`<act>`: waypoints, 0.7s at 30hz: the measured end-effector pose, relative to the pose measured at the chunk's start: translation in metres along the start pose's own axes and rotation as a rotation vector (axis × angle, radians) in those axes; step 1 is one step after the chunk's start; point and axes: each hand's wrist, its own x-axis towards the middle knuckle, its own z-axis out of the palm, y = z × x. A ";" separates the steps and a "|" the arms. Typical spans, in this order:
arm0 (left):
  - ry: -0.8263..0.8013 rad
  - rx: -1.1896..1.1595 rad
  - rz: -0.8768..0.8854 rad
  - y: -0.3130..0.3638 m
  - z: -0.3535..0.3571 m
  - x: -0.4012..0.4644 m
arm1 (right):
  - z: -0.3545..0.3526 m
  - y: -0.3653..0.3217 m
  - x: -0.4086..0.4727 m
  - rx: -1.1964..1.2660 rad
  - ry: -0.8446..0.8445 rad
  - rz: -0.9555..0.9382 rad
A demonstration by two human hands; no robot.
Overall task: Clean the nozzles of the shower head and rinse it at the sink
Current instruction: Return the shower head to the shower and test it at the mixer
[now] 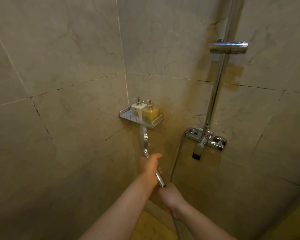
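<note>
At frame centre my left hand grasps the chrome handheld shower head; my right hand grips its hose end. Cleaning and rinsing remain.

Two bare forearms, no sleeves visible

Place: a bathroom shower corner | Signs: tiled walls, a shiny shower pipe, a tap, soap bottles on a little shelf
</note>
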 end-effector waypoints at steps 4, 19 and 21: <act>-0.151 -0.169 -0.076 0.006 -0.009 -0.009 | -0.004 -0.003 -0.009 -0.009 -0.102 -0.027; -0.119 0.041 0.023 0.016 0.000 -0.026 | 0.002 -0.016 -0.019 0.124 0.033 -0.084; -0.008 0.028 0.077 0.009 0.001 -0.026 | 0.006 -0.014 -0.020 0.010 0.080 -0.104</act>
